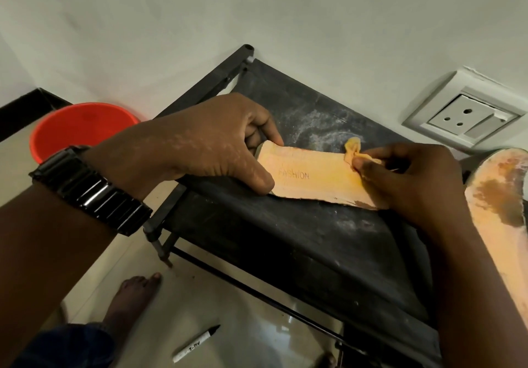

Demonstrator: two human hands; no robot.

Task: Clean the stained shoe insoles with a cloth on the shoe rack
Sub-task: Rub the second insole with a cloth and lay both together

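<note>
The insole (314, 180) lies on the shoe rack (285, 241), its long axis running from my left hand (217, 144), clamped across one end, to my right hand (411, 181). That hand pinches the cloth (353, 147) against it.

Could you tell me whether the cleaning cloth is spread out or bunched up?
Bunched up: the right hand pinches the cloth into a small wad on the insole.

Your orange insole (311, 179) lies flat on the dusty black rack (285, 239), with the yellow cloth (352, 148) bunched on it. The second insole (497, 196), stained brown, is probably at the rack's right end.
</note>
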